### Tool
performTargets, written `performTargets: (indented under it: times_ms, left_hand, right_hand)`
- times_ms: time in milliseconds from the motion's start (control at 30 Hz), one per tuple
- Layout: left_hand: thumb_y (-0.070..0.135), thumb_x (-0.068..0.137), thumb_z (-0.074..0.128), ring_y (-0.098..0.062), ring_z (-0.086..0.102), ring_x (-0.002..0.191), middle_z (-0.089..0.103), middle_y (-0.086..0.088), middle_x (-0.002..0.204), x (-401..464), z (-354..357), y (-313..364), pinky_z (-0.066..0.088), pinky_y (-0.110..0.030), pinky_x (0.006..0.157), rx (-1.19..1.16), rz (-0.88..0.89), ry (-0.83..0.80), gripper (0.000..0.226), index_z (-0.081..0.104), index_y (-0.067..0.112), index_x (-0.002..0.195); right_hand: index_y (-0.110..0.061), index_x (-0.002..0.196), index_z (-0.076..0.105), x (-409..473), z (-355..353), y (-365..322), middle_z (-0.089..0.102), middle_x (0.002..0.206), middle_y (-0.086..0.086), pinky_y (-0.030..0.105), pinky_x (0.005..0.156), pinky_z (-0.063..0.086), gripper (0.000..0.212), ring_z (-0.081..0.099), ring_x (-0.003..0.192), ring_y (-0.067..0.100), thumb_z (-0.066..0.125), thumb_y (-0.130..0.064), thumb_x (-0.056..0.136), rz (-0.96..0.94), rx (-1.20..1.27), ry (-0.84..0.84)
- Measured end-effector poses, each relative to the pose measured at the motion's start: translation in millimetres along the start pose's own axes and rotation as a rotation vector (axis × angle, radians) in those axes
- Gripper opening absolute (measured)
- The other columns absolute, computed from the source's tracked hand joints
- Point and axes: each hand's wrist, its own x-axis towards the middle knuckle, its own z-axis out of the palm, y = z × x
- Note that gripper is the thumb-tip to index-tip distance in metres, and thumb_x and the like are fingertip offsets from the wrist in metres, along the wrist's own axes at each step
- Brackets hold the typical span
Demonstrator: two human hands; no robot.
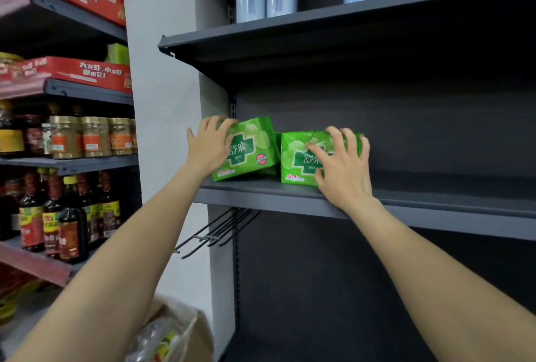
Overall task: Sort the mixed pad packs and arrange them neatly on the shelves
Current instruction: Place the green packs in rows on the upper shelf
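Two green pad packs stand side by side at the left end of the middle grey shelf, near its front edge. The left hand holds the left green pack from its left side, with the fingers curled over the top corner. This pack is tilted a little, and its right edge touches or almost touches the neighbour. The right hand lies on the front of the right green pack, its fingers spread and bent over the top edge, so it grips the pack lightly.

The packs look light and soft: thin shiny plastic film around a padded filling. The film is probably slippery and will dent under strong pressure. I think it is best to hold each pack at its two short sides or over the top edge, and to push it flat against the other pack to make a straight row.
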Motion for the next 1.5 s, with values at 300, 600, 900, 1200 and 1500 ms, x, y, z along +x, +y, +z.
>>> performTargets:
  times_ms: [300,600,900,1200,1500]
  left_hand:
    - [0.039,0.089,0.058,-0.032,0.031,0.129,0.030,-0.012,0.145,-24.9,21.0,34.8,0.042,-0.052,0.095,-0.121,-0.103,-0.068,0.067,0.029,0.025,0.148]
    - [0.042,0.091,0.055,-0.025,0.034,0.137,0.018,-0.004,0.157,-54.4,22.3,43.6,0.015,-0.057,0.113,-0.204,-0.186,-0.022,0.065,0.027,0.027,0.147]
    - [0.059,0.098,0.011,-0.017,-0.019,0.145,-0.015,0.002,0.160,-88.3,17.4,51.0,-0.021,-0.061,0.105,-0.095,-0.238,-0.410,0.062,-0.012,0.035,0.150]
    - [0.042,0.100,0.018,-0.024,0.022,0.144,0.040,-0.002,0.149,-112.7,5.9,70.4,0.012,-0.054,0.115,-0.077,-0.072,-0.090,0.053,0.041,0.021,0.143]
    - [0.024,0.093,0.045,-0.014,0.055,0.104,0.068,0.007,0.103,-334.0,6.3,121.4,0.037,-0.031,0.090,-0.474,-0.009,0.145,0.027,0.065,0.016,0.108]
  right_hand:
    - [-0.027,0.129,0.052,1.7,-2.9,-2.2,0.042,0.139,0.011,0.051,0.085,0.040,0.054,0.031,0.130,0.035,0.067,-0.020,0.077,0.053,-0.032,-0.066]
    - [-0.027,0.126,0.055,0.3,-5.6,-1.7,0.047,0.135,0.011,0.047,0.089,0.036,0.054,0.039,0.125,0.035,0.067,-0.019,0.073,0.107,-0.141,-0.096]
    - [-0.021,0.132,0.053,-3.0,-11.2,1.5,0.050,0.136,0.008,0.045,0.091,0.040,0.049,0.044,0.126,0.032,0.064,-0.033,0.086,0.010,-0.088,-0.112]
    - [-0.010,0.110,0.065,-65.8,-67.2,-27.0,0.055,0.130,0.013,0.045,0.089,0.042,0.033,0.052,0.116,0.035,0.064,-0.009,0.077,-0.030,0.182,0.003]
    - [-0.017,0.100,0.067,-270.5,-49.7,-66.6,0.067,0.081,-0.006,0.030,0.065,0.047,0.021,0.062,0.070,0.017,0.053,-0.026,0.088,-0.039,0.450,-0.113]
